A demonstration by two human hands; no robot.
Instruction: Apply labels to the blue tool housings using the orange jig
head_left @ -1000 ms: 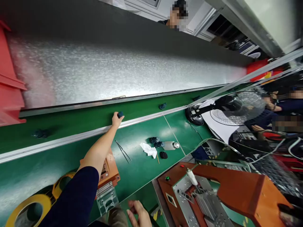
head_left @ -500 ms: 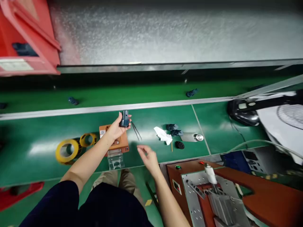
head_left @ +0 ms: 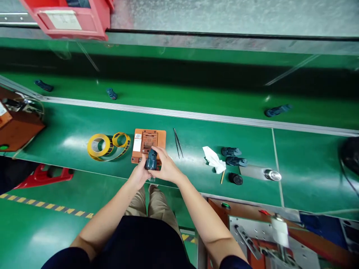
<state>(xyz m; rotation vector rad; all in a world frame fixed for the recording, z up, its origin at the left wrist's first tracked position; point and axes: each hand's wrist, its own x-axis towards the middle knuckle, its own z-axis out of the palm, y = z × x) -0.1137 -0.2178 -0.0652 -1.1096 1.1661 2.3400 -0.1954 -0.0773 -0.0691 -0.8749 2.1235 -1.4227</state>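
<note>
Orange fixture [head_left: 161,140] beneath hands [head_left: 169,169], tweezers [head_left: 176,139] beside, yellow rolls [head_left: 90,145]

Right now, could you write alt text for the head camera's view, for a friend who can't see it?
A person's left hand and right hand hold a dark, battery-like part over an orange fixture on a green workbench. To the right lie tweezers, a crumpled white tissue and a silver-capped bottle; to the left are yellow rolls.

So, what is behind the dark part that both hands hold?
The orange fixture, with a white label at its left. The dark part, left hand and right hand cover some of its near side; what lies there cannot be seen.
</note>
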